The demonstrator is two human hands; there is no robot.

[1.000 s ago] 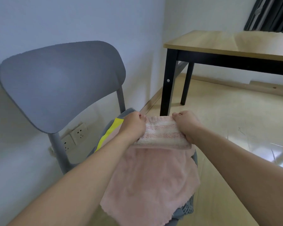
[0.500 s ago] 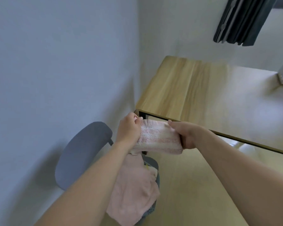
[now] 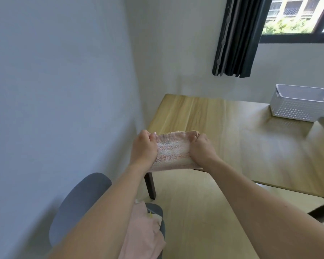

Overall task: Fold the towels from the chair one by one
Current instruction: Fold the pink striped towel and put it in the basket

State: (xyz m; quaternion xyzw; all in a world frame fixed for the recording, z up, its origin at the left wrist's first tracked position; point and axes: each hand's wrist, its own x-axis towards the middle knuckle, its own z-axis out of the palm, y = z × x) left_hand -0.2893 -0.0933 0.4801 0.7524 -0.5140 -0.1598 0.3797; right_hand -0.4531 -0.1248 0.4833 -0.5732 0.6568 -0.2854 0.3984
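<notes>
Spanning the right half of the head view, a light wooden table (image 3: 232, 131) with black legs stands in the corner against pale walls. Grey chair (image 3: 77, 204) at lower left, backrest toward the wall, apart from the table's near leg. Dark curtain (image 3: 236, 36) hangs beside a window (image 3: 297, 15) at upper right. White perforated plastic basket (image 3: 297, 105) sits on the far right of the tabletop; a grey object at the right frame edge next to it is too cropped to identify.

Plain pink towel (image 3: 140, 234) lies crumpled on the chair seat, with a sliver of yellow fabric (image 3: 150, 214) just beside it.

Pink-and-white striped towel (image 3: 171, 152), folded small, is held in the air over the table's near-left corner. Left hand (image 3: 143, 148) clenched on its left end, right hand (image 3: 201, 148) clenched on its right end, cloth stretched flat between them. Contact between towel and tabletop: cannot tell.
</notes>
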